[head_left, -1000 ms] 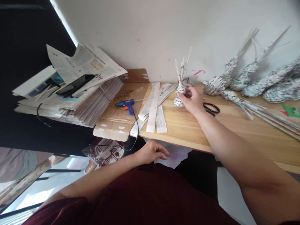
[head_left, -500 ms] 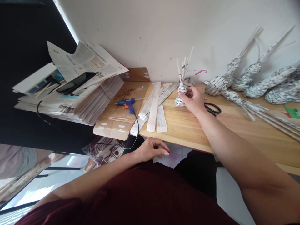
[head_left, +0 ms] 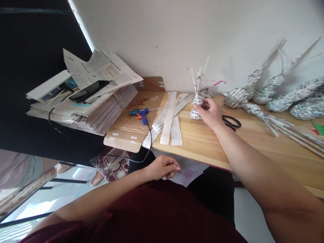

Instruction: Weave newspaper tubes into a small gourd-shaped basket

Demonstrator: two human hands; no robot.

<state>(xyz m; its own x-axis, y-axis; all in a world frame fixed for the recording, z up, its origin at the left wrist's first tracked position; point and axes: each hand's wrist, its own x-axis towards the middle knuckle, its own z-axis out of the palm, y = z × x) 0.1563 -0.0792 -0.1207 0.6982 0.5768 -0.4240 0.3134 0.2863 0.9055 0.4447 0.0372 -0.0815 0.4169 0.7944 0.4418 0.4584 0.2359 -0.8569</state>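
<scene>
My right hand is closed around the side of a small gourd-shaped paper weaving, which stands upright on the wooden table with loose paper rods sticking up from its neck. Just behind the wrist lie black-handled scissors, partly hidden by the arm. My left hand hovers over my lap in front of the table edge, its fingers curled in with the thumb against them and nothing visible in them. Flat newspaper strips lie crossed to the left of the weaving.
A blue glue gun rests on cardboard, its cord hanging over the edge. Left of it is a newspaper stack with a phone on top. Larger woven gourds and paper rods occupy the right side.
The view has shifted slightly, so the table things appear a little lower and to the right. My left fingers have curled in more. The right hand keeps its hold on the weaving.
</scene>
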